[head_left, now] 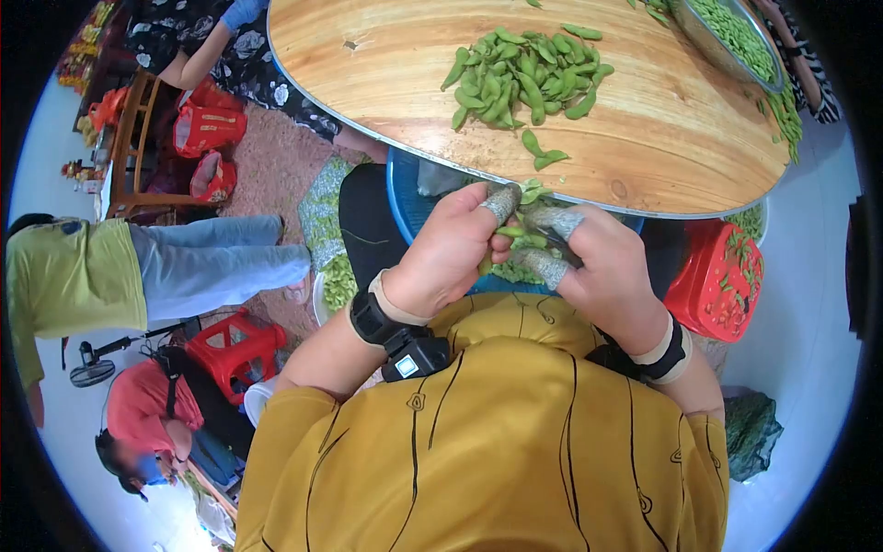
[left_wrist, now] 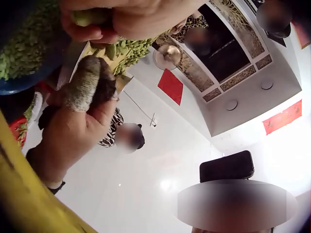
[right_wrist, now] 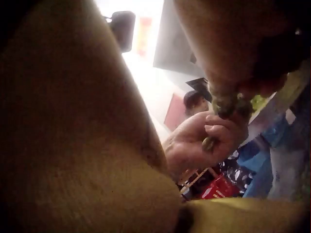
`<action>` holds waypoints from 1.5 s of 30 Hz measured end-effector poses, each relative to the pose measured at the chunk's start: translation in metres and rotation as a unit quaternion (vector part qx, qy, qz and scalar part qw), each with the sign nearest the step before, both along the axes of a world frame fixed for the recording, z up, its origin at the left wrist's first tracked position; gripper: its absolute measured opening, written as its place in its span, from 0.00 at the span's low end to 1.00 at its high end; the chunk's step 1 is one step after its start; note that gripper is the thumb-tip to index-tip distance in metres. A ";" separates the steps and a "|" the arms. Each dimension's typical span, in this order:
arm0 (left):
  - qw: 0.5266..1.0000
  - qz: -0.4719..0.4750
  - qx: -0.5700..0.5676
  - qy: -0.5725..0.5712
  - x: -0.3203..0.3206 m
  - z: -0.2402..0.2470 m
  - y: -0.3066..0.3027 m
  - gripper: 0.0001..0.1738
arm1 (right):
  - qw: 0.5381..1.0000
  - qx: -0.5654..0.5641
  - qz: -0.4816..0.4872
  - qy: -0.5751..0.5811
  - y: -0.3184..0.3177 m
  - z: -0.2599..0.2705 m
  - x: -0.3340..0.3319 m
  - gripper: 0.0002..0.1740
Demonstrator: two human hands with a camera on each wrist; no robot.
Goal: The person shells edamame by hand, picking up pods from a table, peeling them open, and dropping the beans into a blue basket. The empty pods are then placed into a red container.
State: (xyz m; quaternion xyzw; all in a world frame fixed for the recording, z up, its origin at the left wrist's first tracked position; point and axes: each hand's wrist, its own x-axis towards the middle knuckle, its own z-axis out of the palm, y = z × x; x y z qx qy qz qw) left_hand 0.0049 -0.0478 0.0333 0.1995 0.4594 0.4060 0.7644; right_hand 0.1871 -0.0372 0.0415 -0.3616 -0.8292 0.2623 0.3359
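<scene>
Over the lap, just below the table edge, both hands meet around green soybean pods (head_left: 526, 239). My left hand (head_left: 446, 247), its thumb wrapped in greyish tape, has its fingers curled round a pod (left_wrist: 92, 17). My right hand (head_left: 607, 259), with wrapped thumb and finger, pinches a pod from the other side. In the right wrist view a pod (right_wrist: 209, 144) shows in the curled left fingers. A pile of soybean pods (head_left: 529, 78) lies on the wooden table (head_left: 386, 83), with a few loose pods (head_left: 543, 155) nearer me.
Beneath the hands sits a blue basket (head_left: 397, 198) with shelled beans. A metal bowl of beans (head_left: 736, 41) stands at the table's far right. A red stool (head_left: 708, 285) holding scraps is at my right. Other people sit or stand around, one in a yellow shirt (head_left: 83, 276).
</scene>
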 end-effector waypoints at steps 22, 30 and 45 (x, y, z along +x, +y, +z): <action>0.840 -0.206 0.379 0.329 -0.017 0.024 -0.009 0.09 | 0.879 -0.443 -0.003 0.177 0.015 0.026 0.018 0.08; 0.942 -0.117 0.213 0.233 -0.006 0.026 -0.004 0.13 | 0.908 -0.401 -0.004 0.123 0.007 0.028 0.021 0.18; 0.930 -0.143 0.185 0.283 0.006 0.022 -0.005 0.14 | 0.888 -0.439 0.006 0.137 0.011 0.022 0.022 0.18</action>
